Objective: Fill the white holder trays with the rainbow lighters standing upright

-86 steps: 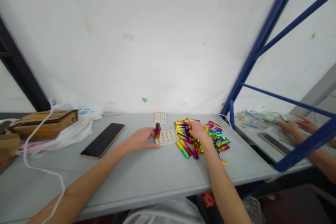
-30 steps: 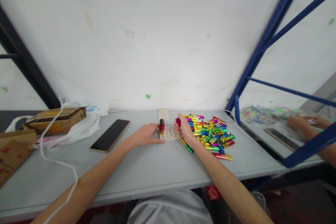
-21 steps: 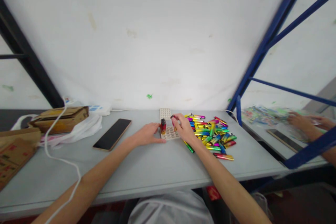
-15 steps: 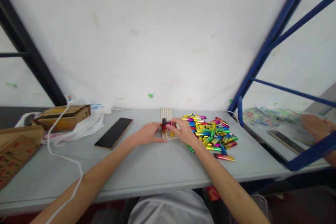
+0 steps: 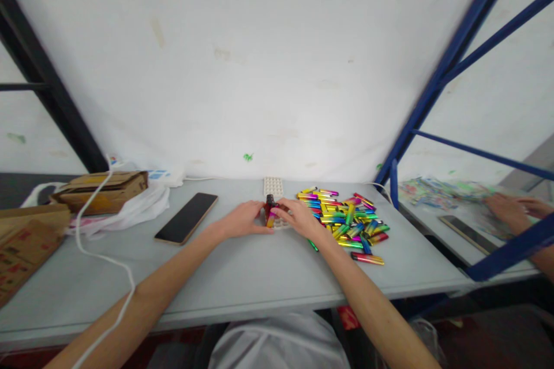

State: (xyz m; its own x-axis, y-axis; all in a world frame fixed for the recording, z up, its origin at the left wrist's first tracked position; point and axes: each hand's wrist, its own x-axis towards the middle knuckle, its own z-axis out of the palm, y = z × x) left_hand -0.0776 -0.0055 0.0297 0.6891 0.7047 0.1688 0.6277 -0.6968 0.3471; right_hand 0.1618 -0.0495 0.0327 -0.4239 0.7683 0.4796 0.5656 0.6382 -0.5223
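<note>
A pale tray (image 5: 273, 185) with rows of small holes lies flat near the wall, its near part between my hands. Dark red lighters with black tops (image 5: 269, 203) stand upright at its left side. My left hand (image 5: 244, 220) grips the tray's near left side, thumb stretched along the front edge and fingertips against the lighters. In a pinch, my right hand (image 5: 298, 216) has a magenta and yellow lighter (image 5: 272, 217) close beside the dark red ones. Its lower end is partly hidden. A pile of shiny coloured lighters (image 5: 346, 219) lies right of my right hand.
A phone (image 5: 187, 218) lies left of my hands. Cardboard boxes (image 5: 101, 193) and a plastic bag (image 5: 138, 206) are farther left. A white cable (image 5: 108, 259) hangs across my left forearm. Beyond the blue frame (image 5: 426, 98), another person's hands (image 5: 508, 210) rest near clear bags.
My right hand has brought its lighter a little left, against the dark red ones. My left hand keeps its place. The other person's hands have shifted left.
</note>
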